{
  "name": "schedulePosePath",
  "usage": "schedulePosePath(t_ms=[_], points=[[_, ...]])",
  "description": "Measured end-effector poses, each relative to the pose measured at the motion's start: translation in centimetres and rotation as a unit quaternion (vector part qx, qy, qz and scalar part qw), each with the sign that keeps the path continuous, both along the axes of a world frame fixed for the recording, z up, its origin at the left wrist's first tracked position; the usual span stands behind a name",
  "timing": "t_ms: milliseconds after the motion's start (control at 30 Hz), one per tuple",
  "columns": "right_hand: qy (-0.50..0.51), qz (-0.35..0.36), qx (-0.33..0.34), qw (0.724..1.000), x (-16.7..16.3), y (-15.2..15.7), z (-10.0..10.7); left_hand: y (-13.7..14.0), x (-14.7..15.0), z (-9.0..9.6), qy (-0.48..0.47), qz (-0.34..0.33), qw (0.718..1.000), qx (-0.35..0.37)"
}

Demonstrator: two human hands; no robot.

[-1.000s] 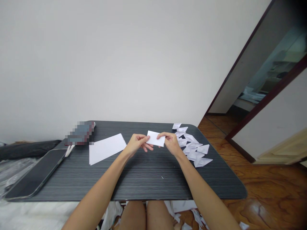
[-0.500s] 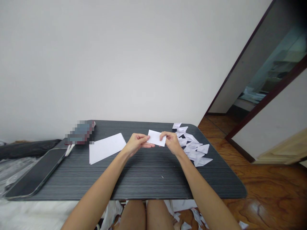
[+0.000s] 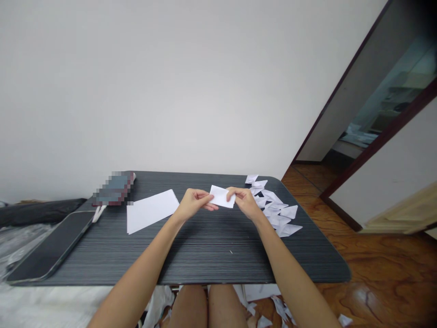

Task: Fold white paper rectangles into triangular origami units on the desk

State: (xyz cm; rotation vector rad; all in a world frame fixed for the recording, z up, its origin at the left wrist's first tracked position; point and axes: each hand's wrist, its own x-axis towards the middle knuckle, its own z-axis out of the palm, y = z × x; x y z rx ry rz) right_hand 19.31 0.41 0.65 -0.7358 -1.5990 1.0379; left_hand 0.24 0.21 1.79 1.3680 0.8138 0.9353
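Observation:
Between my two hands, above the middle of the dark table [image 3: 211, 255], is a small white rectangular piece of paper [image 3: 219, 195]. My left hand [image 3: 195, 202] pinches its left edge between thumb and fingers. At its right end, my right hand [image 3: 241, 199] grips it with the thumb lying across the face. Just past my right hand lie several folded white paper pieces [image 3: 275, 210], partly hidden by my wrist and forearm. To the left of my left hand rests a stack of white paper sheets [image 3: 152, 212].
A phone [image 3: 51, 248] lies on the table's left side. Behind it is a pixelated object [image 3: 116, 189] with a white cable [image 3: 98, 213]. The wall [image 3: 205, 91] rises beyond the far edge. Paper scraps [image 3: 264, 321] are on the floor below.
The small paper has bent a little near my right thumb, where it looked flat before. Both hands have shifted only slightly; the paper stacks lie as they did.

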Motion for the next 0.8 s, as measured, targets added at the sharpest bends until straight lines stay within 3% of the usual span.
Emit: schedulePosePath(t_ms=[100, 233, 333, 533, 800], points=[[0.007, 0.024, -0.019, 1.0, 0.5, -0.1, 0.6, 0.0, -0.1, -0.2, 0.039, -0.004, 0.998, 0.041], [-0.075, -0.026, -0.064, 0.995, -0.2, -0.1, 0.3, -0.2, 0.3, -0.8, 0.089, -0.053, 0.992, 0.066], [-0.121, -0.024, -0.075, 0.989, -1.1, -0.1, -0.3, -0.5, 0.5, -0.9, 0.104, -0.082, 0.989, 0.066], [-0.097, 0.019, -0.111, 0.989, -1.2, 0.1, -0.7, -0.8, 0.6, -0.7, 0.109, -0.103, 0.988, 0.046], [-0.114, -0.086, -0.067, 0.988, -2.0, 0.1, -1.4, -0.4, 0.4, -0.7, 0.087, -0.093, 0.992, -0.002]])
